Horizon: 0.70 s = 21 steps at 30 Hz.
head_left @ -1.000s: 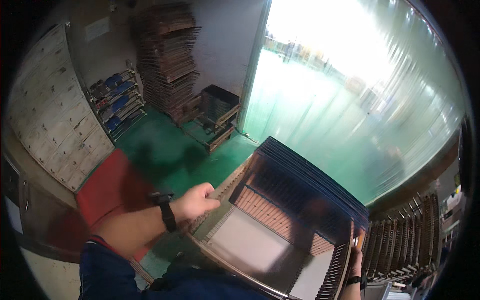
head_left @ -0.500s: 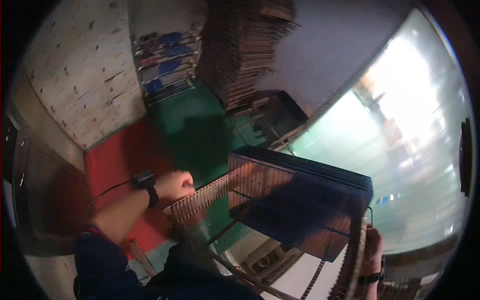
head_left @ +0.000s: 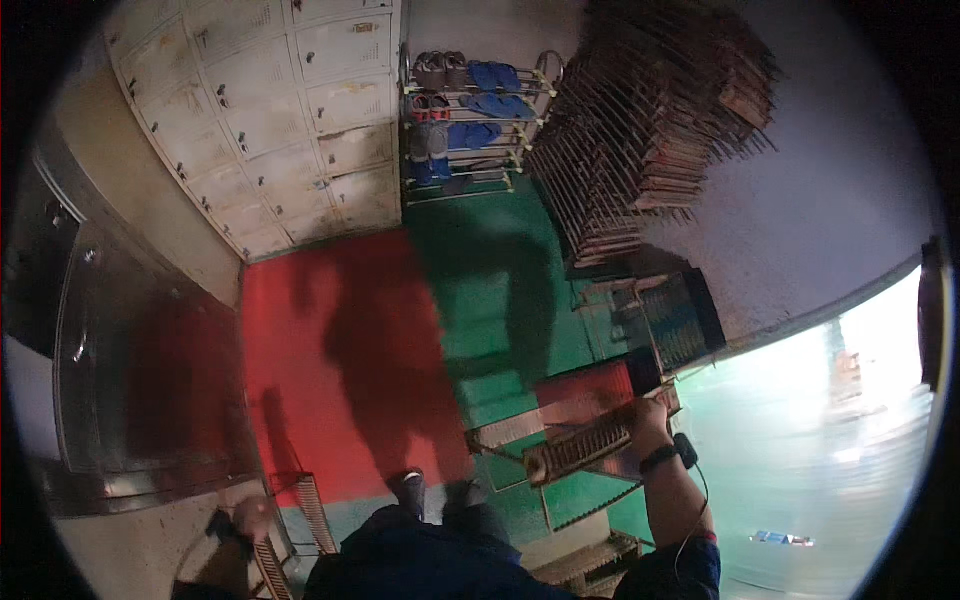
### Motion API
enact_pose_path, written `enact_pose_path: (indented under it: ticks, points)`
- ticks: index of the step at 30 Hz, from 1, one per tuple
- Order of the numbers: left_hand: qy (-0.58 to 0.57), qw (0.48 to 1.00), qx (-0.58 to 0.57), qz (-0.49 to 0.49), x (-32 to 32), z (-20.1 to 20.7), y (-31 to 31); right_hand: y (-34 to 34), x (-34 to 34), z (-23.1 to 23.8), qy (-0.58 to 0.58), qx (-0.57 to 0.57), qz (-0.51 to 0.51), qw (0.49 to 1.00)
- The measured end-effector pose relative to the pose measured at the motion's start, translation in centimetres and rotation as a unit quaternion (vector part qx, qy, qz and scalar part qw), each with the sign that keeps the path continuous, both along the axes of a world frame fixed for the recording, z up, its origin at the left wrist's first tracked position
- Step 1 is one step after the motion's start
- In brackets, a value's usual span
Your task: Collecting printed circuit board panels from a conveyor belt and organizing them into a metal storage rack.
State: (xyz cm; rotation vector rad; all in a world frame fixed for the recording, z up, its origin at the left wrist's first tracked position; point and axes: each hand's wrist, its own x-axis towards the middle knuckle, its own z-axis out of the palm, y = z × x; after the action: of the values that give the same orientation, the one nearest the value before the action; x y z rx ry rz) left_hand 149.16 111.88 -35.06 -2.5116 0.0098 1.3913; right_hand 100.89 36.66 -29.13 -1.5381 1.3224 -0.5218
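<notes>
Right hand [head_left: 651, 420] clamped on a slotted rack [head_left: 580, 452]. Left hand [head_left: 252, 518] beside a second rack [head_left: 314, 515]; its grip cannot be told.

- Floor [head_left: 480, 232]: green, with a red area [head_left: 285, 380] and a pale strip nearest the wearer.
- Directly on it: off-white lockers [head_left: 262, 130], a metal-tube shoe rack [head_left: 549, 88], the wearer's shoe [head_left: 411, 491].
- Shoe rack's top tier: dark shoes [head_left: 441, 69], blue slippers [head_left: 493, 76].
- Next tier: red-trimmed shoes [head_left: 430, 106], blue slippers.

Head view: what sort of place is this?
Probably a changing or storage corner of a workshop or factory, judging by the bank of pale lockers, the rows of shoes and slippers and the tall stack of brown frames.
</notes>
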Motion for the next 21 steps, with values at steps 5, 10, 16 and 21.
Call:
enact_pose_path:
  ticks: [5, 10, 16, 21]
  points:
    - [-0.149, 0.932, -0.314, -0.103, -6.4, 3.9, -0.8, -15.5, 11.5, -8.1, 0.27, -0.265, 0.159, 0.912]
    - [-0.162, 0.933, -0.305, -0.097, -7.8, 5.1, -11.5, -28.7, 24.9, -15.1, -0.135, 0.008, -0.134, 0.982]
    - [0.058, 0.969, -0.24, 0.012, -9.3, 5.1, -23.2, -36.0, 26.2, -30.3, -0.101, 0.194, -0.201, 0.955]
    - [0.104, 0.979, -0.133, 0.113, -9.6, 6.7, -31.5, -35.2, 27.5, -44.2, 0.008, 0.131, -0.014, 0.991]
